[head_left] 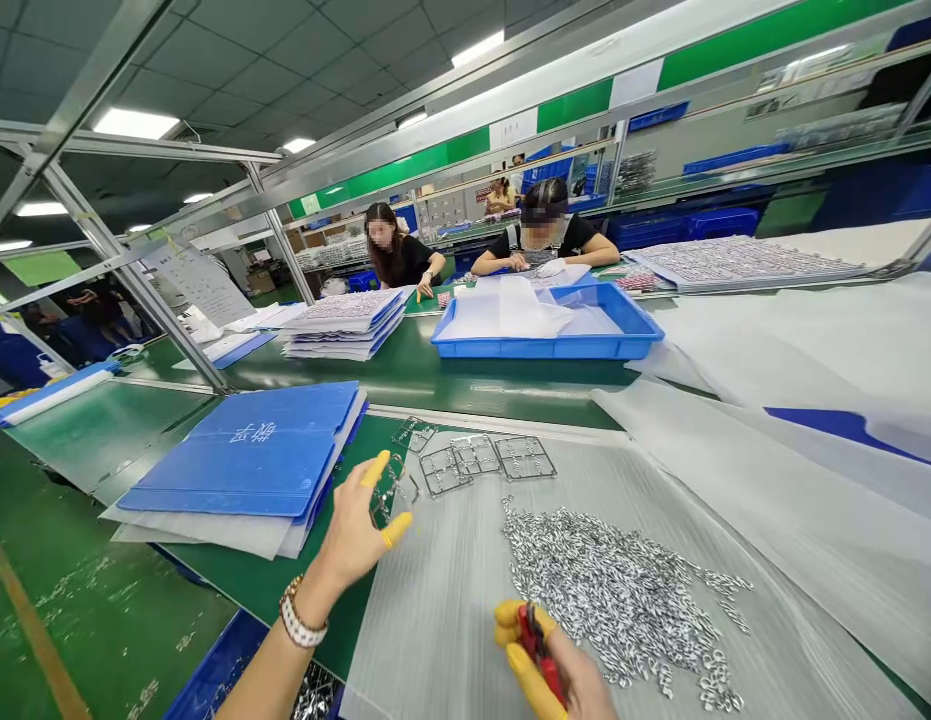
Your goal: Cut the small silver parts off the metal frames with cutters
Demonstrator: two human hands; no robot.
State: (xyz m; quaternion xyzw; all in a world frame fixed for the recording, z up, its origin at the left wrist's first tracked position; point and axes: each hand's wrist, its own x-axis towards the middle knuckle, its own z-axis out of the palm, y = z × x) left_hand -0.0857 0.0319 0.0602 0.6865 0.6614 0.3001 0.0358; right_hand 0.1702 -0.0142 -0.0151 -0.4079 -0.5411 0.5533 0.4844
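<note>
Left hand [352, 530] half open, yellow finger cots [376, 468] pinching small metal frame [390, 490]; right hand [555, 665] closed on red-handled cutters [536, 645], just beside heap of silver metal pieces [615, 600] on white foam sheet [427, 620].

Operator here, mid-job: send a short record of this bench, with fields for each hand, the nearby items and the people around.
left hand: yellow finger cots, at a metal frame
right hand: holds red-handled pliers
nearby: pile of small silver metal pieces on a white sheet
people: co-worker, second co-worker, across the bench
</note>
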